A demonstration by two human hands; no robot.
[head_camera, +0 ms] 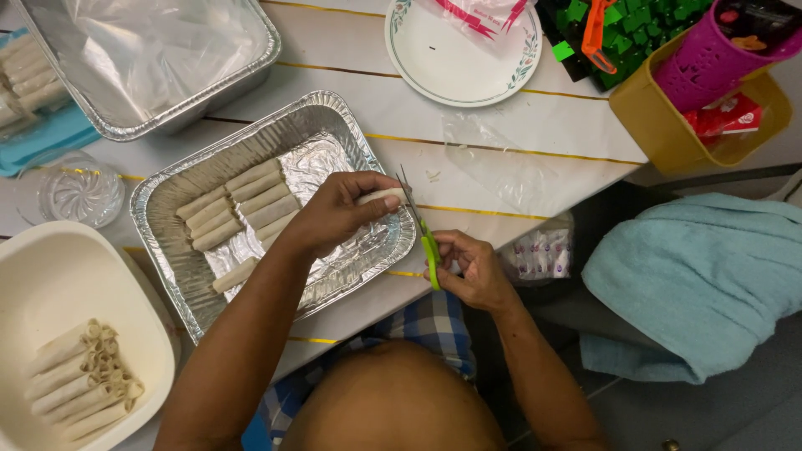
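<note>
Your left hand (338, 213) is clamped on a pale roll (380, 197), holding it over the right edge of the foil tray (167, 242) on the worktop (535, 125). Your right hand (472, 267) grips green scissors (424, 238), blades open at the roll's end. More rolls (238, 205) lie in the tray, others in the white tub (58, 276) beside it.

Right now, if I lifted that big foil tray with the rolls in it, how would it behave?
The crinkled silver foil tray would probably feel light, and its thin walls might flex or buckle. The pale rolls lying loose inside would likely slide or roll if it tilted.
</note>
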